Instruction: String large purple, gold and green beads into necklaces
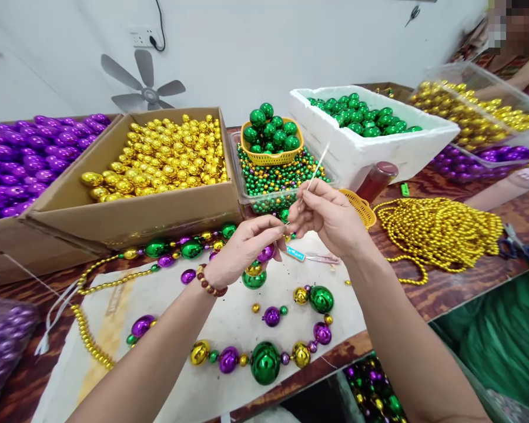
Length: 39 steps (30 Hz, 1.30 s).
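My right hand (324,211) is closed in a pinch on a thin white cord (320,163), whose upper end sticks up past my fingers. The fingertips of my left hand (251,244) are pinched at the cord's lower part, close by my right fingers. Right under my left hand are a purple bead (265,252) and a green bead (254,279); whether they hang from the cord is hidden. A strand of large green, purple and gold beads (265,363) curves across the white cloth (167,382). A few loose small beads lie inside its curve.
Boxes of gold beads (171,153) and purple beads (30,153) stand behind, beside a yellow basket (271,157) and a foam box (361,153). Gold bead chains (441,235), scissors (518,244) and tweezers (321,257) lie on the table. Another person's arm (511,79) reaches in at right.
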Motion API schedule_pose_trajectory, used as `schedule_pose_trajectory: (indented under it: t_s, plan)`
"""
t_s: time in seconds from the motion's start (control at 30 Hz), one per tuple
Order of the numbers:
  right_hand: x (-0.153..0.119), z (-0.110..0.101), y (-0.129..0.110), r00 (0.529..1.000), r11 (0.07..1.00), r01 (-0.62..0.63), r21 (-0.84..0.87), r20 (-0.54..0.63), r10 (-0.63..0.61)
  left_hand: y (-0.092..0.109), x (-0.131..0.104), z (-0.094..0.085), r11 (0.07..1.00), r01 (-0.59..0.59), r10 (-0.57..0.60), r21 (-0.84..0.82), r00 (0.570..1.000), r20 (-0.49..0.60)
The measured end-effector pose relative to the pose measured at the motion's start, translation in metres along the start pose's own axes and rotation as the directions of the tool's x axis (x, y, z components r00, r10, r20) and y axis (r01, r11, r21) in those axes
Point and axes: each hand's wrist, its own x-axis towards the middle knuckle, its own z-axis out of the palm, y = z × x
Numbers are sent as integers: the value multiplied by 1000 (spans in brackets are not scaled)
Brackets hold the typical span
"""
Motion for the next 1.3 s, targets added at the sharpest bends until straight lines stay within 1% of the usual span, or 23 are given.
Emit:
schedule_pose_trajectory:
  t_s: [0.07, 0.17, 0.3, 0.37, 0.43, 0.47, 0.5, 0.53, 0.6, 0.67, 0.7, 0.8, 0.87, 0.97, 1.03, 1.13, 1.2, 1.27, 1.3]
  plan:
    - [6, 5, -19, 995, 996, 83, -22, -59, -84, 3, -7, 1, 999, -40, 42, 35, 998, -36]
    - [18, 12, -56, 956, 969, 235, -76, -162, -244, 6, -16, 2, 987, -101, 113, 123, 989, -95]
    - [32, 18, -104, 896, 917, 384, -106, -198, -398, 11, -28, 2, 971, -130, 162, 200, 975, -153]
    - [36, 17, -127, 851, 891, 443, -99, -266, -453, 12, -34, 1, 962, -130, 173, 238, 970, -168]
    - [39, 13, -146, 806, 869, 483, -108, -333, -490, 9, -41, 0, 953, -116, 173, 282, 967, -187]
    - [40, 11, -154, 795, 863, 492, -116, -345, -499, 5, -45, -1, 949, -103, 169, 298, 965, -203]
    - [40, 8, -160, 797, 862, 490, -127, -334, -503, 0, -48, -2, 948, -90, 163, 305, 960, -226]
    - [41, 6, -164, 813, 865, 478, -151, -297, -501, -7, -51, -4, 950, -76, 157, 302, 955, -252]
    - [43, 3, -163, 846, 866, 449, -221, -206, -492, -25, -57, -7, 962, -54, 138, 267, 941, -309]
    - [46, 4, -153, 877, 869, 418, -263, -134, -462, -44, -63, -10, 975, -36, 115, 218, 925, -362]
    - [48, 4, -146, 885, 872, 409, -267, -116, -451, -53, -66, -11, 981, -30, 103, 190, 916, -388]
    - [53, 9, -124, 897, 887, 383, -257, -124, -424, -76, -77, -16, 995, -29, 67, 90, 885, -462]
    - [56, 12, -111, 895, 884, 384, -265, -128, -427, -87, -85, -20, 999, -30, 43, 34, 865, -500]
    - [56, 17, -97, 907, 888, 369, -273, -101, -408, -93, -98, -27, 1000, 5, 2, 11, 840, -543]
    - [54, 20, -92, 912, 888, 357, -288, -99, -399, -92, -106, -32, 994, 68, -10, 84, 833, -553]
    - [50, 21, -85, 923, 884, 338, -322, -71, -379, -90, -114, -37, 957, 173, -20, 231, 838, -546]
    - [47, 19, -81, 938, 887, 318, -335, -23, -345, -93, -117, -35, 958, 210, -70, 196, 833, -549]
    - [44, 17, -77, 945, 890, 311, -333, 5, -328, -101, -116, -29, 974, 210, -124, 91, 818, -561]
    - [42, 14, -75, 945, 891, 309, -333, -1, -328, -106, -114, -24, 979, 200, -139, 47, 813, -565]
